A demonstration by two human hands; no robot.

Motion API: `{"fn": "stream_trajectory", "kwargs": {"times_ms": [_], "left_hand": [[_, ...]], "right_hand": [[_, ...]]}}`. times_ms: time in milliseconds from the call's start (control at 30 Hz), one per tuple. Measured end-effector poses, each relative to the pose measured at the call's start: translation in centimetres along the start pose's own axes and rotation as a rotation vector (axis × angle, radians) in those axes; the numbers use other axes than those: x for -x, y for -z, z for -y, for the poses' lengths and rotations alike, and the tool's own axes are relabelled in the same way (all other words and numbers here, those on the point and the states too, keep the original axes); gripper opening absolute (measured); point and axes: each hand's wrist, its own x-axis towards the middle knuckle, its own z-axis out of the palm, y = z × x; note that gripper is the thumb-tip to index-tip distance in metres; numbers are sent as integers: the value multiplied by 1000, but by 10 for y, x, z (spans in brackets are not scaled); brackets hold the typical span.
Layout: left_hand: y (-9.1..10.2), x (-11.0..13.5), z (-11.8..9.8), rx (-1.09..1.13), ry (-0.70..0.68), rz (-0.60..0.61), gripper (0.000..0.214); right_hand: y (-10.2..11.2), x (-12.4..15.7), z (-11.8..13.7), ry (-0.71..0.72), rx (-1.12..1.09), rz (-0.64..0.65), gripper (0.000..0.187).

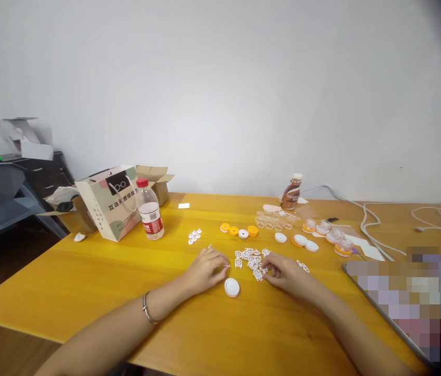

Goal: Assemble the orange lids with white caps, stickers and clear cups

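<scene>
My left hand [203, 271] rests on the yellow table [95, 282], fingers curled, pinching a tiny white piece at its fingertips. My right hand [285, 271] lies curled at the edge of a pile of small white plastic pieces [250, 259], its fingertips touching them. A round white cap [231, 287] lies between the two hands, near the left one. A silver bracelet [147, 308] circles my left wrist.
Yellow and white caps [239, 230], small clear cups [277, 220] and assembled lidded pieces [335, 237] sit beyond the pile. A water bottle [150, 210], paper bag [110, 201], cardboard boxes, a brown drink bottle [291, 192] and white cables [377, 224] stand farther back. A blurred flat object [412, 292] lies at right.
</scene>
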Motion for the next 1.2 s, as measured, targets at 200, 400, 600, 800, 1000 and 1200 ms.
{"fn": "stream_trajectory", "kwargs": {"times_ms": [200, 400, 600, 800, 1000, 1200], "left_hand": [[-1, 2, -1, 221, 163, -61, 21], [-8, -2, 8, 546, 331, -114, 29], [-9, -2, 13, 703, 398, -128, 31], [-7, -1, 11, 801, 422, -142, 32], [-2, -1, 6, 713, 296, -113, 25], [-5, -1, 0, 828, 306, -111, 24]], "right_hand": [[-1, 0, 0, 19, -6, -4, 16], [1, 0, 5, 50, 63, 9, 18], [1, 1, 2, 79, 41, 24, 20], [0, 0, 2, 57, -198, -118, 18], [-12, -5, 6, -214, -1108, -190, 20], [-33, -6, 17, -439, -1583, -123, 16]]}}
